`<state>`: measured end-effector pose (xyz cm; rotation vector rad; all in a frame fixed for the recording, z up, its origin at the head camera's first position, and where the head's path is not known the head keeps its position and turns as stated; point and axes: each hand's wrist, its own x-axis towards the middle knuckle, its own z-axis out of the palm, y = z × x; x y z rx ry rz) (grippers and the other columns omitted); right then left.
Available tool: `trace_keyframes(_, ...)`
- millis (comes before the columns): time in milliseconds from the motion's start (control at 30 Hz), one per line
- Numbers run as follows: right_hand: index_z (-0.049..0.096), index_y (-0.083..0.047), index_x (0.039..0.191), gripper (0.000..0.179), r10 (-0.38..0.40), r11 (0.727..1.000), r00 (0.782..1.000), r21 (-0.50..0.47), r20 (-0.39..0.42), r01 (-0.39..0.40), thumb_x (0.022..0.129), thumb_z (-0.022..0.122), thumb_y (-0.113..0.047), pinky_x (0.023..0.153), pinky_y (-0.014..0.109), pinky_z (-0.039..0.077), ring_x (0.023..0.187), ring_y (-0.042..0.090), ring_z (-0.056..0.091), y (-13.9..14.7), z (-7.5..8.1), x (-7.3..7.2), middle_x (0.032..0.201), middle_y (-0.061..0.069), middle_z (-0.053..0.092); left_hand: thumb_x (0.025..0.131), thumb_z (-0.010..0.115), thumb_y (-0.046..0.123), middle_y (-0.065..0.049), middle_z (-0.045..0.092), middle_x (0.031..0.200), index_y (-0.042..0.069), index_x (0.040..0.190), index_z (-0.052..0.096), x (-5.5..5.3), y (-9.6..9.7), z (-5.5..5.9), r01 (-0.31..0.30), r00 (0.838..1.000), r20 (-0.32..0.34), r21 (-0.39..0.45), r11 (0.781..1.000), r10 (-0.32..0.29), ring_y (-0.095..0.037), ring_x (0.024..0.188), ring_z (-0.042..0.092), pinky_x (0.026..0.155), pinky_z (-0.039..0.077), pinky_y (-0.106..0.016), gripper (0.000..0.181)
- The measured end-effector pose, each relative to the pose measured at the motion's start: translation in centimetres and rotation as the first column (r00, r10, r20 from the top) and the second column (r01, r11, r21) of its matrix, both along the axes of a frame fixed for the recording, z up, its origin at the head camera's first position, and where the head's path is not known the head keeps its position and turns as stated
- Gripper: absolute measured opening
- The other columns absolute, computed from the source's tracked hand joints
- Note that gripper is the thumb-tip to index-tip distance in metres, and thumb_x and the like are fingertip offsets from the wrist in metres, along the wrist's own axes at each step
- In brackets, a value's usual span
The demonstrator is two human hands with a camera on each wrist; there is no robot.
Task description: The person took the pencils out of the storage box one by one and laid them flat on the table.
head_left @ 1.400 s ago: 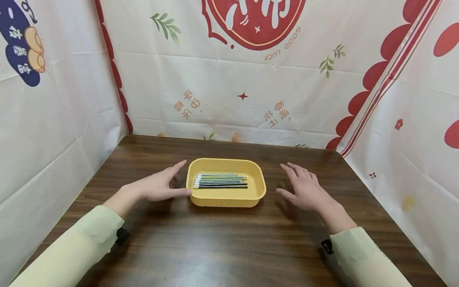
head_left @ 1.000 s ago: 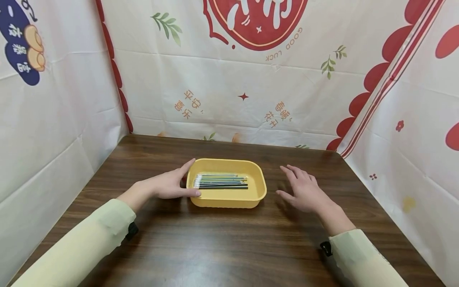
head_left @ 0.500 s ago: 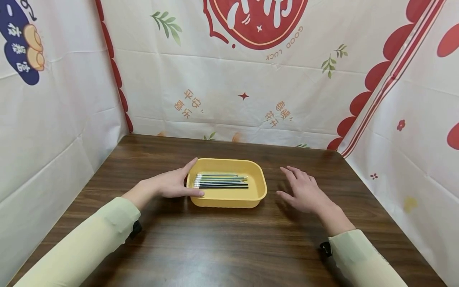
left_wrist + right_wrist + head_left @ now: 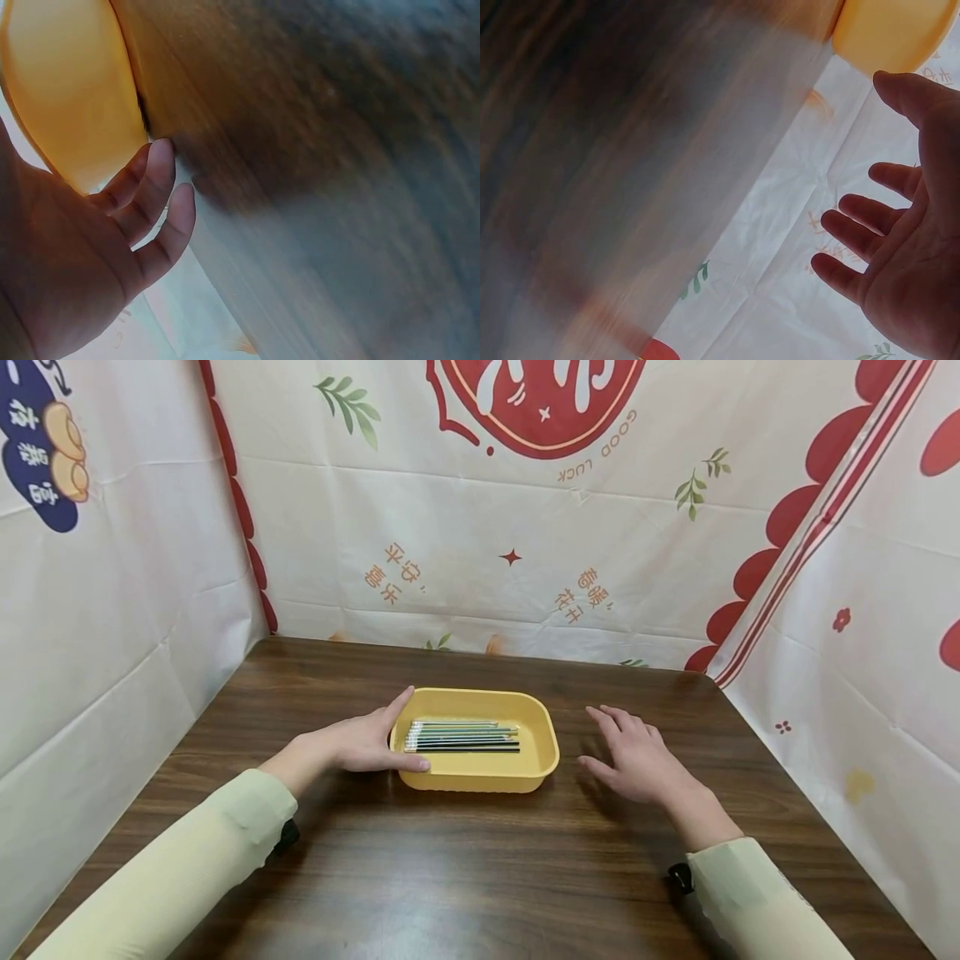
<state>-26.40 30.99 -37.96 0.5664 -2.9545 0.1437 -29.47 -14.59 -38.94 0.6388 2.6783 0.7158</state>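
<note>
Several pencils (image 4: 461, 739) lie side by side in the shallow yellow tray (image 4: 543, 768), dark and greenish ones, with pale ends to the left. My left hand (image 4: 363, 743) holds the tray's left end, the thumb over the near rim and the index finger at the far left corner. From the left wrist, the other fingers (image 4: 161, 176) show bent beside the tray's yellow outer wall (image 4: 71, 82). My right hand (image 4: 637, 760) hovers or rests just right of the tray, apart from it, fingers spread and holding nothing; the right wrist view shows its fingers (image 4: 855, 236) loosely extended.
The tray stands on a dark wood-grain table (image 4: 450, 877). Printed white cloth (image 4: 465, 518) hangs behind the table and along both sides. Each wrist carries a black band (image 4: 681, 878) below a pale green sleeve (image 4: 750, 893).
My left hand has moved right onto the tray's left end, its thumb now over the near rim. The tray, the pencils and my right hand have stayed nearly still.
</note>
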Motion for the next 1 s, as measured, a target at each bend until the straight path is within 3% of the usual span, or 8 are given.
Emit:
trace_keyframes(200, 0.042, -0.005, 0.166, 0.077, 0.011, 0.999, 1.000, -0.048, -0.016, -0.012, 0.105, 0.073, -0.041, 0.117, 0.078, 0.038, 0.148, 0.053, 0.048, -0.5, 0.5, -0.4, 0.161, 0.029, 0.050, 0.085, 0.072, 0.087, -0.020, 0.013, 0.184, 0.027, 0.176, -0.016, -0.1, -0.1, 0.1, 0.001, 1.000, 0.020, 0.000, 1.000, -0.001, -0.042, 0.167, 0.027, 0.131, 0.031, -0.064, 0.140)
trace_keyframes(400, 0.048, -0.005, 0.162, 0.067, 0.005, 0.976, 1.000, -0.220, 0.004, -0.004, 0.109, 0.067, -0.042, 0.118, 0.069, 0.045, 0.145, 0.046, 0.055, -1.6, 1.3, -1.3, 0.156, 0.024, 0.056, 0.086, 0.073, 0.084, -0.022, 0.008, 0.184, 0.027, 0.176, -0.018, -0.2, -0.1, 0.2, 0.004, 0.999, 0.038, 0.010, 1.000, -0.004, -0.044, 0.168, 0.022, 0.131, 0.029, -0.065, 0.140)
trace_keyframes(500, 0.051, -0.006, 0.159, 0.061, 0.023, 0.939, 0.999, -0.343, 0.037, -0.009, 0.111, 0.065, -0.040, 0.115, 0.064, 0.050, 0.140, 0.043, 0.060, -2.5, 1.8, -1.9, 0.153, 0.022, 0.058, 0.087, 0.074, 0.082, -0.022, 0.007, 0.184, 0.026, 0.176, -0.018, -0.3, 0.0, 0.0, 0.005, 0.999, 0.047, 0.018, 1.000, -0.006, -0.044, 0.169, 0.020, 0.132, 0.028, -0.065, 0.139)
trace_keyframes(700, 0.061, -0.013, 0.150, 0.044, 0.080, 0.818, 0.987, -0.574, 0.140, 0.015, 0.113, 0.064, -0.037, 0.097, 0.048, 0.060, 0.118, 0.034, 0.070, -5.4, 2.9, -3.0, 0.136, 0.015, 0.071, 0.088, 0.075, 0.080, -0.022, 0.007, 0.184, 0.025, 0.176, -0.017, -0.3, 0.0, -0.1, 0.007, 0.999, 0.045, 0.031, 1.000, -0.008, -0.043, 0.169, 0.019, 0.132, 0.027, -0.065, 0.139)
trace_keyframes(800, 0.064, -0.015, 0.147, 0.040, 0.121, 0.782, 0.977, -0.623, 0.174, 0.014, 0.113, 0.063, -0.037, 0.090, 0.041, 0.060, 0.110, 0.032, 0.070, -7.0, 3.1, -3.4, 0.127, 0.013, 0.073, 0.088, 0.075, 0.080, -0.022, 0.007, 0.184, 0.024, 0.176, -0.017, -0.2, 0.1, -0.2, 0.006, 0.999, 0.046, 0.038, 0.999, -0.008, -0.044, 0.169, 0.019, 0.132, 0.027, -0.065, 0.139)
trace_keyframes(1000, 0.070, -0.014, 0.139, 0.033, 0.216, 0.726, 0.950, -0.688, 0.225, -0.002, 0.113, 0.065, -0.033, 0.087, 0.038, 0.061, 0.111, 0.041, 0.069, -9.9, 3.0, -3.9, 0.118, 0.014, 0.073, 0.088, 0.076, 0.078, -0.025, 0.010, 0.183, 0.022, 0.176, -0.016, 0.0, 0.2, -0.4, 0.002, 0.998, 0.057, 0.054, 0.999, -0.005, -0.044, 0.169, 0.020, 0.132, 0.027, -0.066, 0.139)
